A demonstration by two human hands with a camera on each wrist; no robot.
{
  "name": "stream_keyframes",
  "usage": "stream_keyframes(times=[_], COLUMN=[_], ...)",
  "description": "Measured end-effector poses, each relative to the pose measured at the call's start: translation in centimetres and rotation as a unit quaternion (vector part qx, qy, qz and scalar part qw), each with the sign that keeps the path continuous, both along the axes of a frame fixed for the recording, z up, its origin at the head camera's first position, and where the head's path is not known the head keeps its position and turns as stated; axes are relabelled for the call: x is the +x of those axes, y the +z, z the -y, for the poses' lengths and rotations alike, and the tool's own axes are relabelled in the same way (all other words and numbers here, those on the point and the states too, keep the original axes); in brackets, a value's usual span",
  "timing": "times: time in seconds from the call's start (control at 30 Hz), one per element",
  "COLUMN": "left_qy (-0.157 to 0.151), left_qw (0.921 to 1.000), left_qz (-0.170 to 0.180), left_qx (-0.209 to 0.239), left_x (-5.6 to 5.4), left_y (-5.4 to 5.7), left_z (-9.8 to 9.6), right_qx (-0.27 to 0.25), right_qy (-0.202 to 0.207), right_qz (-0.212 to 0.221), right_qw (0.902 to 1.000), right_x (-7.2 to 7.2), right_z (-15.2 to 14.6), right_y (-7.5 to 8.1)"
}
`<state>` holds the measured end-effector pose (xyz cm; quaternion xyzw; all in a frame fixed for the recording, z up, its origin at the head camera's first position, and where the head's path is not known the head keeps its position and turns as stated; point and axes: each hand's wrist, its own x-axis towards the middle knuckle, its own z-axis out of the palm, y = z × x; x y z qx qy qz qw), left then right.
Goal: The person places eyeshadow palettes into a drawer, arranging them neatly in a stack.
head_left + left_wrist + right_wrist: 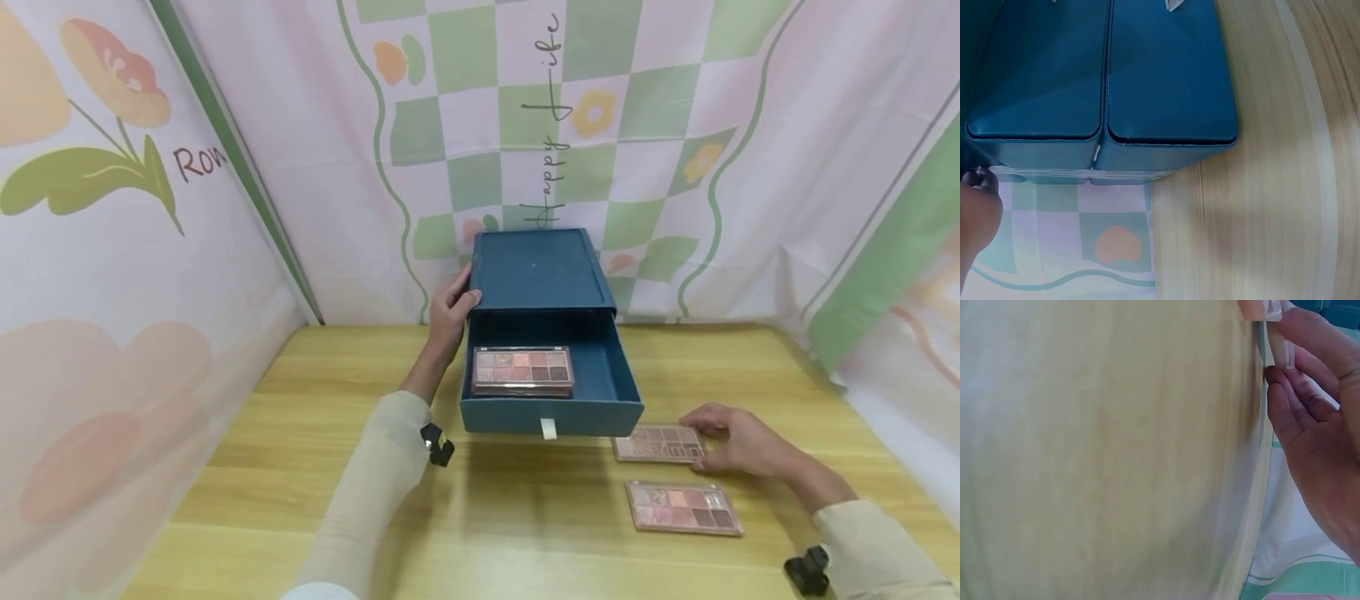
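A dark blue drawer box (536, 265) stands at the back of the table, its top drawer (553, 417) pulled open. My left hand (450, 315) holds the box's left side, thumb at the upper edge; in the left wrist view most of that hand is cut off. Inside the drawer, at the left, lie stacked eyeshadow palettes (522, 369). My right hand (742, 442) pinches the right end of another eyeshadow palette (654, 443) between thumb and fingers, just right of the drawer front. Nearer the table's front lies one more palette (684, 507), with pink and brown pans.
More drawer fronts (1169, 75) of the box show in the left wrist view. A white pull tab (549, 429) hangs from the open drawer, which juts out over the wooden table (510, 533). Printed cloth (660, 50) hangs behind and at both sides.
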<state>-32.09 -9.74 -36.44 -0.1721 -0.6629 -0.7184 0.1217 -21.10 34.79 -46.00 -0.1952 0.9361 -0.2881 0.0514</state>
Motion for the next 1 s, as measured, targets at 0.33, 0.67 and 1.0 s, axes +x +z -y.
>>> stream_keyframes(times=[0.33, 0.67, 1.0], left_qy=[0.013, 0.008, -0.011], left_qw=[0.9999, 0.9999, 0.9999], left_qz=[0.009, 0.008, 0.012], left_qx=[-0.006, -0.001, 0.004], left_x=[-0.1, -0.1, -0.2], left_y=[-0.3, -0.1, 0.1], left_z=[0.0, 0.0, 0.1], right_qx=[-0.013, -0.024, -0.019], right_qy=[-0.005, -0.010, -0.013], right_qz=[0.031, 0.017, -0.024], right_qw=[0.9994, 0.9995, 0.9994], right_x=[0.3, 0.5, 0.6], right_z=[0.2, 0.3, 0.0], right_y=[0.2, 0.7, 2.1])
